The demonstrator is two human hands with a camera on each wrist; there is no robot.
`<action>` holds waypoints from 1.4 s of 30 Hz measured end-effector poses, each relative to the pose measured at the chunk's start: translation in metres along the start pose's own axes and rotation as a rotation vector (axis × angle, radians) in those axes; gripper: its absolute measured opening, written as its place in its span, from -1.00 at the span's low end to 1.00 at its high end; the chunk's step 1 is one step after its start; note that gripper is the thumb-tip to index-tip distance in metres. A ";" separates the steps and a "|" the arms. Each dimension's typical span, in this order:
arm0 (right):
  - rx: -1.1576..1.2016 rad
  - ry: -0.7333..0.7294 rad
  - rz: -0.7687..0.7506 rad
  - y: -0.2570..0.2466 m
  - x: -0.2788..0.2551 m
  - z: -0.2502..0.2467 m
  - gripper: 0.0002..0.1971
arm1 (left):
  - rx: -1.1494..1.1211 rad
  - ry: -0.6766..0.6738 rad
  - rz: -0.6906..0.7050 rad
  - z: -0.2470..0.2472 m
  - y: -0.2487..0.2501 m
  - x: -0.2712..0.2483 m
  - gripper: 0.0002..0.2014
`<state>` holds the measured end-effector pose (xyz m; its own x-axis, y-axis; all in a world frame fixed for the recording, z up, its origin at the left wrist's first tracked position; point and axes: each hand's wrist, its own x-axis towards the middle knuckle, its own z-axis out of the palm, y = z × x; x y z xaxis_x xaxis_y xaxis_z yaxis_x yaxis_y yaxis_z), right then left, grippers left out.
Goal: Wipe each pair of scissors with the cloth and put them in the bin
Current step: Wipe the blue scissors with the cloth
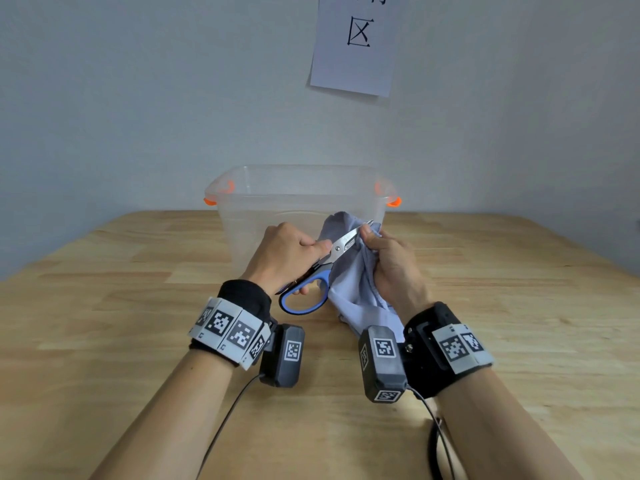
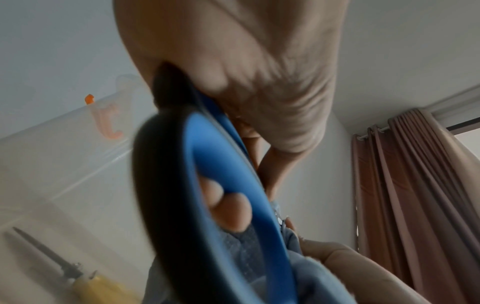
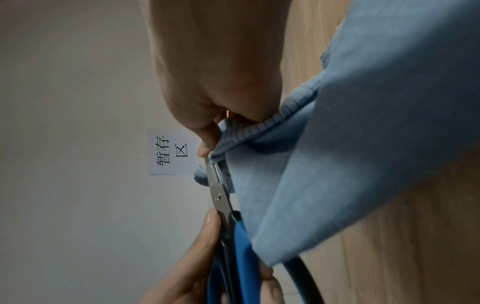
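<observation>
Head view: left hand (image 1: 289,252) grips the scissors (image 1: 323,268) by the handles, blades pointing toward the bin (image 1: 242,202); right hand (image 1: 393,268) pinches the cloth (image 1: 353,282) around the blade tips.

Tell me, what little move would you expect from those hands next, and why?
Probably the right hand draws the blue cloth along the steel blades toward the tip. The left hand holds the blue-handled scissors by the handles, and the cloth is pinched around the blades near the tip, so wiping looks underway. The clear bin waits behind.
</observation>
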<state>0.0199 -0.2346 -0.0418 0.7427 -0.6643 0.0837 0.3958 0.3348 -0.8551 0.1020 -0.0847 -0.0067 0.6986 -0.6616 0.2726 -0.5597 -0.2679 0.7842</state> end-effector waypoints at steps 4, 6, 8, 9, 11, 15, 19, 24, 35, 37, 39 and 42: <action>-0.033 0.082 -0.060 -0.001 0.000 0.000 -0.81 | 0.010 -0.013 0.018 0.002 0.001 0.001 -0.57; -0.034 0.107 -0.087 -0.001 -0.001 0.001 -0.81 | 0.025 -0.016 0.027 0.003 0.000 0.002 -0.55; -0.015 0.142 -0.089 -0.002 -0.001 0.001 -0.81 | 0.032 -0.019 0.030 0.002 0.000 0.002 -0.55; 0.000 0.158 -0.082 -0.003 -0.001 0.001 -0.81 | 0.031 -0.021 0.033 0.002 0.000 0.002 -0.56; 0.023 0.180 -0.072 -0.004 0.000 0.001 -0.82 | 0.031 -0.030 0.037 0.002 0.000 0.002 -0.56; 0.027 0.223 -0.084 -0.003 0.001 0.001 -0.83 | 0.034 -0.045 0.019 0.001 0.000 0.002 -0.56; 0.088 0.243 -0.081 -0.001 0.003 0.001 -0.80 | 0.041 -0.055 0.008 -0.001 -0.001 0.001 -0.48; 0.118 0.355 -0.032 -0.008 0.010 -0.012 -0.80 | 0.067 -0.025 0.020 -0.007 -0.005 0.003 -0.48; -0.164 0.072 0.017 0.002 0.002 0.000 -0.78 | -0.048 0.102 0.012 -0.004 -0.006 0.007 -0.49; -0.161 -0.042 0.050 0.001 -0.001 0.002 -0.71 | -0.095 0.120 0.018 -0.003 -0.007 0.009 -0.46; -0.174 -0.128 0.058 0.001 -0.002 0.005 -0.65 | -0.111 0.156 0.051 -0.001 -0.008 0.012 -0.40; -0.283 -0.195 0.040 0.003 -0.003 0.008 -0.51 | -0.089 0.265 0.090 -0.001 -0.005 0.010 -0.41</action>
<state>0.0234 -0.2263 -0.0401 0.8548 -0.5049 0.1197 0.2186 0.1412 -0.9655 0.1120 -0.0893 -0.0073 0.7466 -0.4708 0.4700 -0.5916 -0.1466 0.7928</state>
